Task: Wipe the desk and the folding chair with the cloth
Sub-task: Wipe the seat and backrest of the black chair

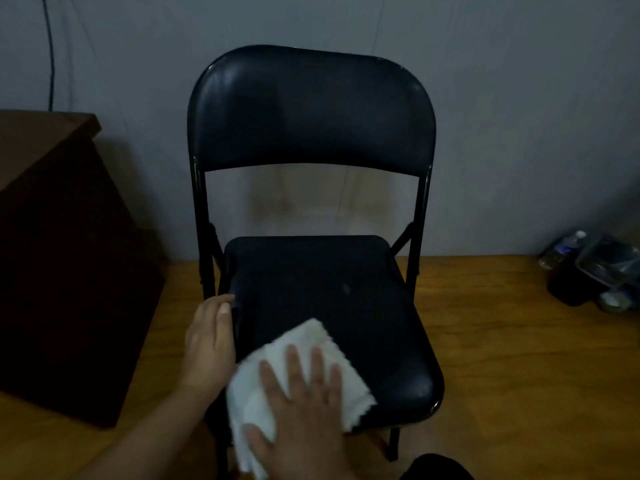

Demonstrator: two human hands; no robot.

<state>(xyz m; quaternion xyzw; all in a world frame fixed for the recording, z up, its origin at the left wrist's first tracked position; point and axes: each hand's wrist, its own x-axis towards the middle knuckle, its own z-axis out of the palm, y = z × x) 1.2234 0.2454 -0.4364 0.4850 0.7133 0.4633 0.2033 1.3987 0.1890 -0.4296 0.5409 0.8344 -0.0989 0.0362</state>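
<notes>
A black folding chair [311,126] stands unfolded in the middle of the view, facing me, its back against the grey wall. A white cloth [311,344] lies on the front left part of the padded seat [346,296] and hangs over its front edge. My right hand [301,407] presses flat on the cloth with straight, spread fingers. My left hand [207,337] rests against the left edge of the seat, thumb on top; its fingers are hidden below the rim. The dark brown desk [52,237] stands at the left.
A wooden floor [519,358] runs around the chair. At the right by the wall sit a plastic water bottle [564,249] and clear plastic containers [609,268]. A dark cable [50,53] hangs down the wall above the desk.
</notes>
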